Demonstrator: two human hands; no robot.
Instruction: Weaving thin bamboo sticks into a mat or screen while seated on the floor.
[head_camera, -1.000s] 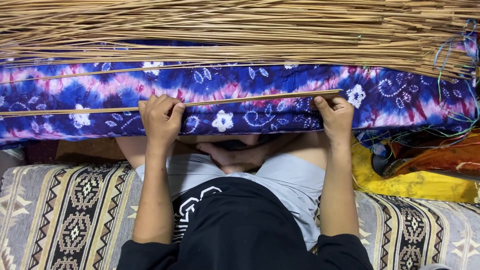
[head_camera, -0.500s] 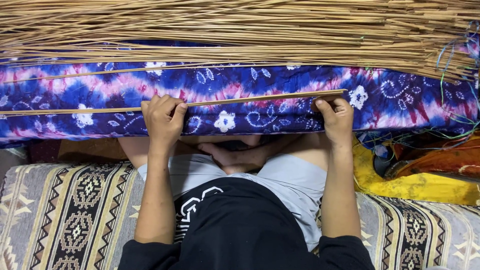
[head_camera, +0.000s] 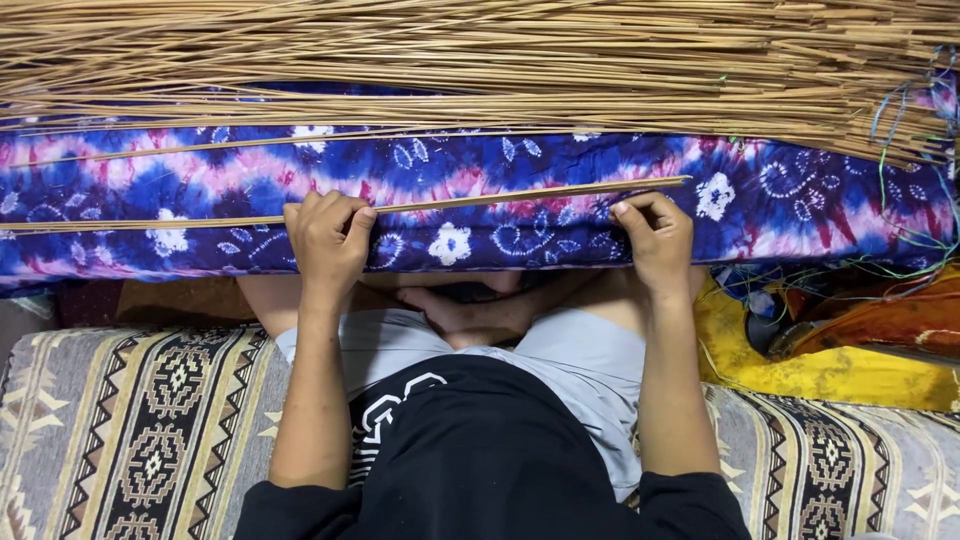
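Up top, a reed pile (head_camera: 480, 70) spreads over a blue cloth (head_camera: 820, 200). Below, one reed (head_camera: 500, 200) lies across the cloth, left hand (head_camera: 325, 245) and right hand (head_camera: 655, 235) both pinched shut on it.

My tie-dyed blue and purple cushion (head_camera: 520, 215) across my lap, a thick bundle of reeds (head_camera: 450, 65) on it, one thin reed (head_camera: 480, 200) lying nearer me.
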